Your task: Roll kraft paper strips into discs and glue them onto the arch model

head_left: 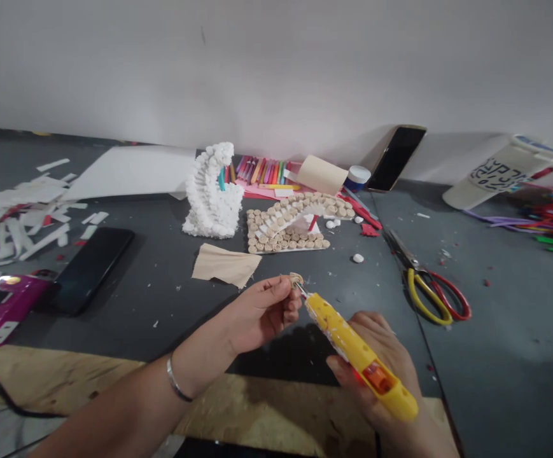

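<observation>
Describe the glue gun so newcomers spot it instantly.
At the front of the dark tabletop, find the right hand. It holds the glue gun, metal tip toward the left hand. Long and yellow, it lacks the looped handles of the scissors.

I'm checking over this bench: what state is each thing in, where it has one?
Left hand, pinching a small beige roll
Right hand, gripping the glue gun
Glue gun, tip at the roll
Scissors, lying down, blades nearly closed
Back phone, propped up, screen dark
Left phone, lying flat, dark
Jar, lid on
Cloth, lying loose
</observation>
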{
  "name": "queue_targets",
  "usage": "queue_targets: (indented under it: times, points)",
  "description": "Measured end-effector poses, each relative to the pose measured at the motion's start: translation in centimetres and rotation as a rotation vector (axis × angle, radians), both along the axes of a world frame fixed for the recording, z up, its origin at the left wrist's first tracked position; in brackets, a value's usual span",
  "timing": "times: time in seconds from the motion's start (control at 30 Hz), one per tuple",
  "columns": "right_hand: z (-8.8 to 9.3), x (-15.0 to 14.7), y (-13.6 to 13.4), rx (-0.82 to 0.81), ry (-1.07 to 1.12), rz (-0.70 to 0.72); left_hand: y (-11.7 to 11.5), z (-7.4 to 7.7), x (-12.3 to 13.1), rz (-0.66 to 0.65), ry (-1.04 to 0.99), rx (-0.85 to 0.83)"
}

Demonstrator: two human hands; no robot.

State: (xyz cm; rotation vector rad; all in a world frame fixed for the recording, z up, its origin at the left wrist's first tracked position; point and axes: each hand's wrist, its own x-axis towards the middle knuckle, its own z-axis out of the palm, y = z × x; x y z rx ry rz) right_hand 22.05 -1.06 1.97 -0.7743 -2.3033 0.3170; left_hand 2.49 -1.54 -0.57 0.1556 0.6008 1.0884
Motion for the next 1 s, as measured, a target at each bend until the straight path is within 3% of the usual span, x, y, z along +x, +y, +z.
queue_targets:
  times: [1.0]
  points:
    - [0.32,0.63,0.02,-0.025,-0.002,-0.004,-0.01,-0.34,-0.04,-0.006,-0.008,0.052]
